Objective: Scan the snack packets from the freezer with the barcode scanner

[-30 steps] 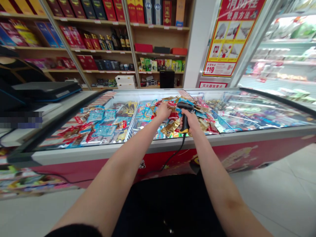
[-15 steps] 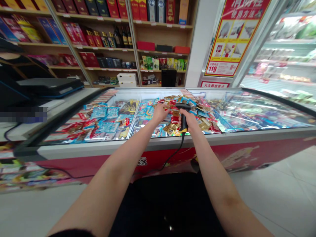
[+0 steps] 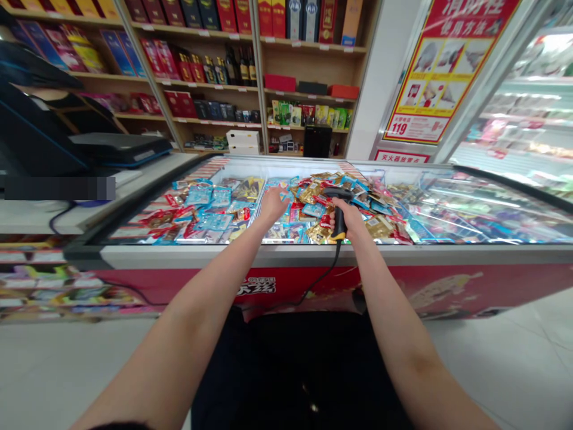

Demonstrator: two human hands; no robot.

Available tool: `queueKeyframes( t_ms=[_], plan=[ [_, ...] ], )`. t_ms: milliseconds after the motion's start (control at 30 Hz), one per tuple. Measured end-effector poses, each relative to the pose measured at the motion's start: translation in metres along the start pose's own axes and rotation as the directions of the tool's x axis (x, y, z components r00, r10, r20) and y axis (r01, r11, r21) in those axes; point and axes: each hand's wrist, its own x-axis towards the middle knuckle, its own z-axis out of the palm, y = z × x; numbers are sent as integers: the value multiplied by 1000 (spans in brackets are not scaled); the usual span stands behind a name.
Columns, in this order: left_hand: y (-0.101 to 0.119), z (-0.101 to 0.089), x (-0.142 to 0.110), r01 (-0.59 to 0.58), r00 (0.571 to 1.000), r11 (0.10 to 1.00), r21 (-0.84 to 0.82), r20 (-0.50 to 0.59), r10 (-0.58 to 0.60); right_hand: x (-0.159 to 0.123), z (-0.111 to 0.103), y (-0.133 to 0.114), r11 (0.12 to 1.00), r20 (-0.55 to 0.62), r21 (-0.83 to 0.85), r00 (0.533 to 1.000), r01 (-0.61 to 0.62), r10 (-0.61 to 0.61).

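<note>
a cordless-looking grip with a cord at its foot: the black scanner point(image 3: 340, 224) stands roughly upright in the right hand point(image 3: 352, 221), above the front of the mixed packets point(image 3: 310, 192) in the open-topped middle part of the chest freezer point(image 3: 308, 255). the fingers of the right hand close around the handle, just under the scanner's head; the cable point(image 3: 336, 254) leaves the handle's yellow-edged base and hangs over the freezer's front rim. the left hand point(image 3: 271, 206) is nearest the white wire divider point(image 3: 258, 206), its fingers bent in a narrow curl (a pale blue patch shows at the fingertips, but whether it is a packet in the grip or one lying beyond cannot be told). gold, red and blue packets lie heaped between the two hands.

the scanner is probably light and rigid, best held by the handle; its cable may tug, and a knock could harm the head. the packets look light and thin-skinned, their shiny film likely slippery, perhaps more so if frosted; their contents may be stiff yet brittle. a pinch at the sealed end or flat edges should serve better than a squeeze across the middle.
</note>
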Motion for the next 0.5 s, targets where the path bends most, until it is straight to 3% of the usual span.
queueKeyframes(
  t_ms=[133,267,400,500],
  plan=[
    [3,-4,-3,8,1000,999,48,26,-10,-3,5,-2,1000,21,-13,1000,10,-9],
    [-9,-16,-4,55,998,989,138,36,-60,-6,15,2,1000,75,10,997,-3,3],
    [-34,-44,-4,158,985,958,238,30,-170,-7,30,12,999,131,-12,991,-31,33],
    [-57,-69,-6,288,951,920,267,36,-308,-10,43,20,999,174,-36,984,-40,46]
  ],
)
